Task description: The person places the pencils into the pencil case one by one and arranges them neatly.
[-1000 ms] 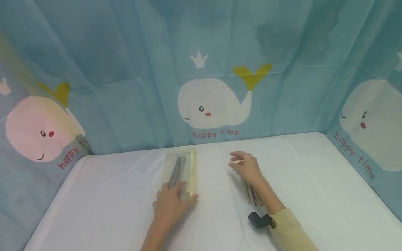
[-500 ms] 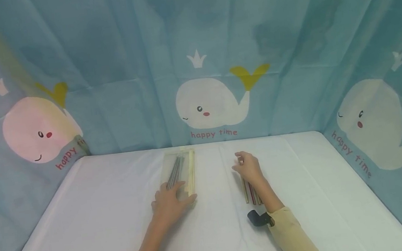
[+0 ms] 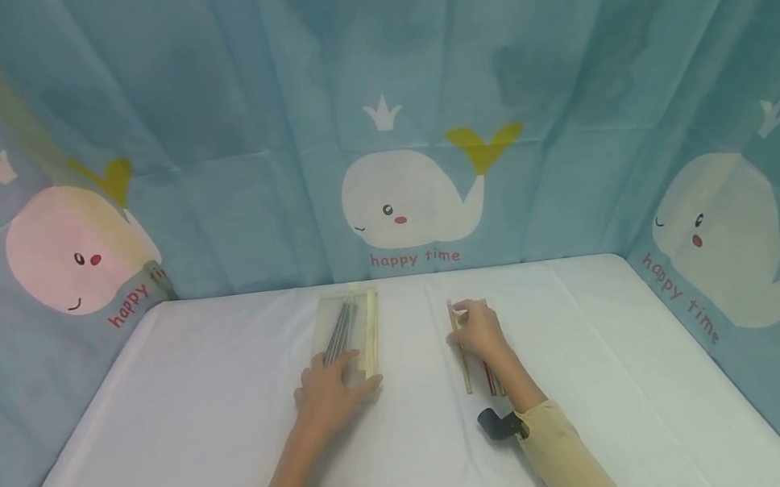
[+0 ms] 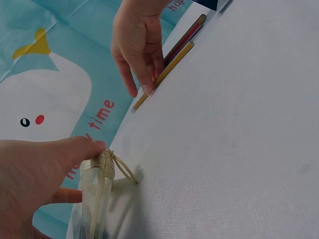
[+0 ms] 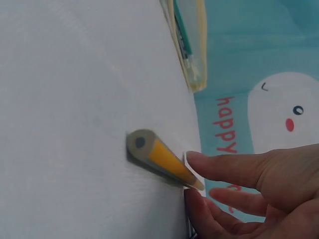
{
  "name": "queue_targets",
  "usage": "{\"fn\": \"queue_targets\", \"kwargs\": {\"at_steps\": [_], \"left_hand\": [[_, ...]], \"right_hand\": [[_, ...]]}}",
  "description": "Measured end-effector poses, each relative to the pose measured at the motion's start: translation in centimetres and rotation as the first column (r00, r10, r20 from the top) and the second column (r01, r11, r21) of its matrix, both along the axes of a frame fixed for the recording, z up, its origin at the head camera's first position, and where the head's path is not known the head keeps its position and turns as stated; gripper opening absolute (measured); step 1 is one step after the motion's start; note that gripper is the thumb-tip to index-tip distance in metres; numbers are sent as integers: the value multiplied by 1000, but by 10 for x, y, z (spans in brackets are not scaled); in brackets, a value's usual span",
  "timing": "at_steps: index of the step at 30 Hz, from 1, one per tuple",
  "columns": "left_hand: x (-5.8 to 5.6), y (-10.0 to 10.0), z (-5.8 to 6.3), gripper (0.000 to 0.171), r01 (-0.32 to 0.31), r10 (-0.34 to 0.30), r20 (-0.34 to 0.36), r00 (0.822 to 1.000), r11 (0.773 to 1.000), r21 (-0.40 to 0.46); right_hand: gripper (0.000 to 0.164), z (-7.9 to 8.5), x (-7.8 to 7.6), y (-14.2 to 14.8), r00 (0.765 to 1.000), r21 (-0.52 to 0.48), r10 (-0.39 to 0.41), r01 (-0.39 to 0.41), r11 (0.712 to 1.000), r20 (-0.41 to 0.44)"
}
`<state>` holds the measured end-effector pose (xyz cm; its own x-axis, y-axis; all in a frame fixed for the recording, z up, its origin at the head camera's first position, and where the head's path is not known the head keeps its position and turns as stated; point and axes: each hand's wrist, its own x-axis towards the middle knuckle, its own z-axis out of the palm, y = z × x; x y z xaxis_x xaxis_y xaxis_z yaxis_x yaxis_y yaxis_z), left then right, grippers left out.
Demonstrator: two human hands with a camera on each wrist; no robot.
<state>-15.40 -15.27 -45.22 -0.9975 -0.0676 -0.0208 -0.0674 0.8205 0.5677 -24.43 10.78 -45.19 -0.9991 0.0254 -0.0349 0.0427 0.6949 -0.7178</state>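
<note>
The left hand (image 3: pixel 328 397) lies across the near end of a see-through pouch (image 3: pixel 373 319), its fingers spread and gripping the edges. Inside the pouch are several slim sticks (image 3: pixel 341 335). The right hand (image 3: pixel 482 335) bends downward; its thumb and fingers pinch a yellow pencil (image 5: pixel 167 158) on the white table (image 3: pixel 197 397), beside the red pencil (image 4: pixel 185 42).

Place: screened-off nook; the room beyond cannot be told
Cloth walls (image 3: pixel 195 81): blue, with printed whales (image 3: pixel 406 197) and "happy time" lettering (image 3: pixel 415 258), at ten, twelve and two o'clock
Worktop (image 3: pixel 198 405): white, at six o'clock
</note>
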Motion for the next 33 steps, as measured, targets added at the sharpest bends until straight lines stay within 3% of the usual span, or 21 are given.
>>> {"fn": "queue_targets", "kwargs": {"at_steps": [15, 33], "left_hand": [[-1, 0, 0, 71, 2, -2, 0, 1000, 1000, 1], [-2, 0, -2, 74, 0, 0, 9, 1000, 1000, 13]], "right_hand": [[43, -4, -4, 4, 998, 13, 16, -17, 1000, 64], [52, -2, -4, 11, 988, -146, 30, -7, 989, 155]]}}
